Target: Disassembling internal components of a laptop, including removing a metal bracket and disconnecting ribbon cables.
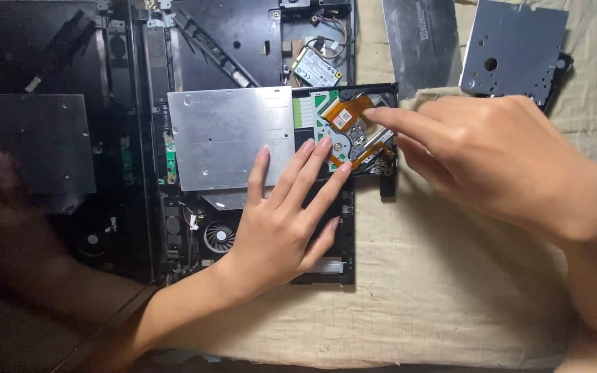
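An opened black laptop base (243,48) lies on a beige cloth, its fan (219,237) exposed. On top rests a silver optical drive (233,135), its right part open with an orange flex cable (345,114) and small circuit parts showing. My left hand (281,221) lies flat with fingers spread, fingertips pressing the drive's edge. My right hand (492,148) reaches in from the right; its index finger points onto the orange flex area. Neither hand grips anything.
A dark glossy screen panel (36,145) on the left mirrors the drive and my arm. A grey metal plate (423,41) and a perforated metal cover (516,48) lie at the top right. Beige cloth (437,290) covers the surface.
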